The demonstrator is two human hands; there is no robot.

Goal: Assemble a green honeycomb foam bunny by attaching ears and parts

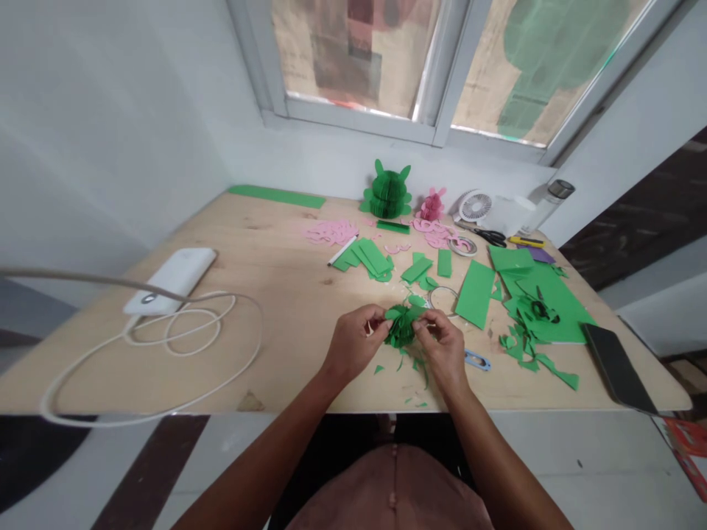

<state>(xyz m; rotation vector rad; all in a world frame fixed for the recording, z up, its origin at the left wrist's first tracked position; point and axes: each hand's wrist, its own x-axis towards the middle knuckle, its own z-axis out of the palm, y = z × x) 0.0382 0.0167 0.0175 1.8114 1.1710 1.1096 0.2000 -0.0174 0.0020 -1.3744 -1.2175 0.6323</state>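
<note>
Left hand [358, 340]: pinching the left side of the green folded paper [400, 330] with thumb and finger.
Right hand [443, 344]: pinching the right side, much the same way.
Green folded paper: low in the middle of the frame, between both hands, over the wooden table [287, 294].
Big green paper toy [388, 193]: standing in the upper middle, by the wall (with two ear shapes on top).
Small pink paper toy [431, 205]: just right of the big green one.
Green scraps [557, 373]: lying messily at the lower right.
White box [180, 276]: at the left, well apart from the hands.
</note>
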